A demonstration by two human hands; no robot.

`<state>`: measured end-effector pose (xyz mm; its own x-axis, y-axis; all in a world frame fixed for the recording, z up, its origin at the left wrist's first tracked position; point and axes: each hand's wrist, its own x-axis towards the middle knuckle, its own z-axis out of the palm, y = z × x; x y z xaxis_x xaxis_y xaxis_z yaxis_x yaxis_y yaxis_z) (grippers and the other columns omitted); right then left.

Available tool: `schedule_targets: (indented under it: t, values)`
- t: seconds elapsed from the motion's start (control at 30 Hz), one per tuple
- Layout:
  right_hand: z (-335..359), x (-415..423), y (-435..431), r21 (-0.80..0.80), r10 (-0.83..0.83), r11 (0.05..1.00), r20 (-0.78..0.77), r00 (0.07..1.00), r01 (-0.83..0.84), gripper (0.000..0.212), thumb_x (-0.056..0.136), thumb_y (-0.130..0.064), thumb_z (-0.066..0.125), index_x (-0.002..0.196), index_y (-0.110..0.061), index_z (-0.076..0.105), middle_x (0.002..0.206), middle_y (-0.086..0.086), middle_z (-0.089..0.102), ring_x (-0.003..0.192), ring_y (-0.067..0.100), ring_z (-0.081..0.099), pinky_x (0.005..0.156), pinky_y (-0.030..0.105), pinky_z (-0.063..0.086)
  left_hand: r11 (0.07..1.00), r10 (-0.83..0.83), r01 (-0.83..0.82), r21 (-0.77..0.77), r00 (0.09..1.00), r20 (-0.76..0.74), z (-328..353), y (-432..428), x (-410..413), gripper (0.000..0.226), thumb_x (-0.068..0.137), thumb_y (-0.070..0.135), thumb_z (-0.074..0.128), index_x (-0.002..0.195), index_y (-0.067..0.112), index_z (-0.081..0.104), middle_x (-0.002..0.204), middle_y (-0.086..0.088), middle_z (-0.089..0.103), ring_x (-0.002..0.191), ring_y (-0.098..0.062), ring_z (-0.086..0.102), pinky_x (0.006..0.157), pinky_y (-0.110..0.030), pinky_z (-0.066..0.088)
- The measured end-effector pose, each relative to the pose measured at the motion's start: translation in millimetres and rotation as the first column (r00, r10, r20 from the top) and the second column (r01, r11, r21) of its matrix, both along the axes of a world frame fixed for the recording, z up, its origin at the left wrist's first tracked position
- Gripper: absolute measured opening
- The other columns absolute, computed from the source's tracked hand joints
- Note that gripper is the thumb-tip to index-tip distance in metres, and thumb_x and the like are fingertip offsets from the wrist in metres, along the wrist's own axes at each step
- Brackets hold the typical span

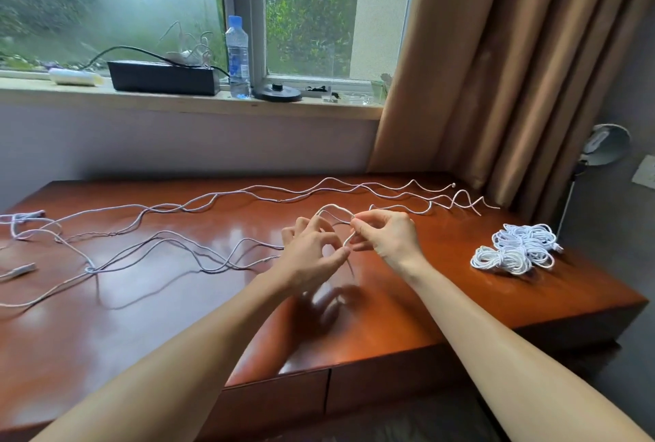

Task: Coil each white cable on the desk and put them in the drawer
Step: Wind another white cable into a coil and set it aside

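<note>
A white cable [333, 206] is held in a small loop just above the bench [141, 317], pinched by the left hand [312, 253] and right hand [388, 239], each grip seemingly closed on it; coils [514, 250] lie at right.

Two slender arms are shown, bare along the whole length that is seen: the left forearm [184, 353] and the right forearm [496, 346]. The left hand [312, 253] and the right hand [386, 236] are likewise bare, with slim fingers. The wrists are uncovered. Nail details are too small to be made out.
</note>
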<state>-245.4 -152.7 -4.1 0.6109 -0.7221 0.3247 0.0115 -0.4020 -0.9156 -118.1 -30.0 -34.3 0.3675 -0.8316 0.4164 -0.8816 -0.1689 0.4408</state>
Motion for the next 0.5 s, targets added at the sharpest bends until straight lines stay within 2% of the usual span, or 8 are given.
schedule_targets:
  t: [0.1,0.23,0.4,0.43,0.5]
  values:
    - [-1.2,3.6,-1.1,0.008,0.009,1.0,0.002,1.0,-0.009,0.016,0.091,-0.008,0.074,0.106,-0.004,0.071,0.081,0.015,0.075,0.069,0.026,0.076,0.063,0.035,0.064,0.999,0.024,-0.026,-0.042,0.999,-0.042,3.2,2.2,3.4,0.039,0.084,0.054,0.043,0.085,0.028,0.073,0.114,0.012,0.054,0.114,-0.014,0.037,0.092,-0.035,0.021]
    - [-4.3,14.7,-6.7,0.024,0.044,0.999,0.087,0.995,-0.046,0.03,0.09,-0.004,0.074,0.118,-0.011,0.067,0.083,0.016,0.075,0.074,0.03,0.075,0.07,0.039,0.064,0.994,0.051,-0.059,-0.095,0.995,-0.081,11.0,4.2,10.0,0.038,0.084,0.048,0.043,0.081,0.024,0.073,0.111,0.012,0.054,0.11,-0.011,0.039,0.087,-0.032,0.019]
    - [-5.4,30.2,-12.1,-0.075,0.054,0.996,0.044,0.998,-0.05,0.016,0.093,-0.013,0.071,0.106,-0.022,0.076,0.091,0.004,0.075,0.075,0.017,0.072,0.079,0.038,0.063,0.981,0.052,-0.073,-0.178,0.991,-0.122,17.7,3.1,26.5,0.029,0.087,0.044,0.043,0.076,0.033,0.068,0.106,0.013,0.056,0.104,-0.009,0.042,0.087,-0.034,0.022]
    - [-6.3,33.0,-13.1,-0.117,0.04,0.992,0.023,0.999,-0.037,0.013,0.094,-0.017,0.07,0.103,-0.025,0.076,0.095,0.002,0.074,0.076,0.015,0.072,0.078,0.035,0.062,0.978,0.052,-0.078,-0.192,0.989,-0.136,18.6,2.8,32.3,0.028,0.087,0.042,0.044,0.075,0.035,0.068,0.104,0.012,0.057,0.103,-0.01,0.044,0.088,-0.035,0.025]
    - [-9.1,38.9,-17.0,-0.264,-0.014,0.964,-0.018,1.0,0.009,0.008,0.094,-0.024,0.071,0.099,-0.025,0.077,0.104,-0.003,0.068,0.084,0.01,0.068,0.076,0.02,0.053,0.967,0.055,-0.091,-0.237,0.986,-0.155,19.9,3.5,44.2,0.027,0.088,0.039,0.045,0.075,0.034,0.068,0.099,0.011,0.062,0.097,-0.012,0.049,0.09,-0.038,0.033]
